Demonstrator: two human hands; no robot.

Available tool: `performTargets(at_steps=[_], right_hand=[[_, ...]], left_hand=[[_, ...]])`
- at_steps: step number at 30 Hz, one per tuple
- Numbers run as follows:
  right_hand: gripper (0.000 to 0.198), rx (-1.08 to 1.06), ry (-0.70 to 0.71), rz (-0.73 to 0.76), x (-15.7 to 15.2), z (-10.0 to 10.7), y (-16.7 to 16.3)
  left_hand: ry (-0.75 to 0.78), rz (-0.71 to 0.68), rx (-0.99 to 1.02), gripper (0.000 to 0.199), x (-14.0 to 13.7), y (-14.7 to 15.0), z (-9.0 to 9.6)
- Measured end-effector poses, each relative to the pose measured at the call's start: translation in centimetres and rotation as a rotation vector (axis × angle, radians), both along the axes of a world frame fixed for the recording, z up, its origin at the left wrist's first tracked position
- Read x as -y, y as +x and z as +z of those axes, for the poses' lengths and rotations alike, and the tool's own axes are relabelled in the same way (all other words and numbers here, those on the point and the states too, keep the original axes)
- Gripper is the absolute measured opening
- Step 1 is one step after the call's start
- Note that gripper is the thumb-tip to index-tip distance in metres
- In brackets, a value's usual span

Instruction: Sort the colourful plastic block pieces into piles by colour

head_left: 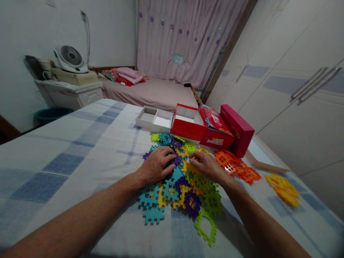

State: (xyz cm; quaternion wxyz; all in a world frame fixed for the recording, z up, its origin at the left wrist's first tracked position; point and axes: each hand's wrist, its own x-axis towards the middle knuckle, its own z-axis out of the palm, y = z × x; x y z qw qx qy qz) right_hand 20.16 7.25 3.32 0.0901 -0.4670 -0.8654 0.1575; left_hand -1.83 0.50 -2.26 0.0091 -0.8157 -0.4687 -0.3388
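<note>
A mixed pile of flat plastic interlocking building pieces with notched edges lies in front of me. My left hand (158, 165) rests on the pile's left side, palm down with the fingers apart, touching a purple piece (176, 159). Over the right side is my right hand (205, 165), its fingers curled together beside yellow pieces (184, 165); whatever is between the fingertips is hidden. Nearer me are a teal piece (154, 215), a dark purple piece (192, 203) and a lime green piece (206, 226) with a large opening.
Orange pieces (236, 167) and a separate yellow group (282, 190) lie to the right. Behind the pile stand a white divided tray (145, 125), an open red box (187, 129), a printed red box (219, 136) and a crimson box (239, 130). A checked cloth (88, 157) covers the table.
</note>
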Motion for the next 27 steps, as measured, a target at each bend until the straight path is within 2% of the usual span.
performTargets(at_steps=[5, 8, 11, 17, 20, 27], right_hand=[[0.036, 0.213, -0.016, -0.079, 0.1, -1.1, -1.4], [0.031, 0.188, 0.012, -0.038, -0.3, -1.7, -1.7], [0.023, 0.13, -0.019, 0.001, -0.5, -2.1, -1.8], [0.019, 0.099, -0.058, -0.034, -0.1, -1.8, -2.3], [0.02, 0.149, -0.019, -0.051, 0.3, -1.8, -2.6], [0.018, 0.276, 0.165, -0.13, 1.1, -1.6, -3.6]], left_hand=[[-0.013, -0.001, 0.029, 0.03, 0.0, 0.1, -0.2], [-0.016, 0.001, 0.047, 0.03, -0.1, 0.1, -0.3], [-0.027, 0.001, 0.041, 0.03, -0.1, 0.1, -0.3], [-0.047, 0.001, 0.011, 0.033, -0.2, 0.1, -0.2], [-0.044, -0.009, 0.015, 0.032, -0.2, 0.1, -0.3], [-0.011, -0.012, 0.021, 0.032, -0.3, 0.1, -0.6]])
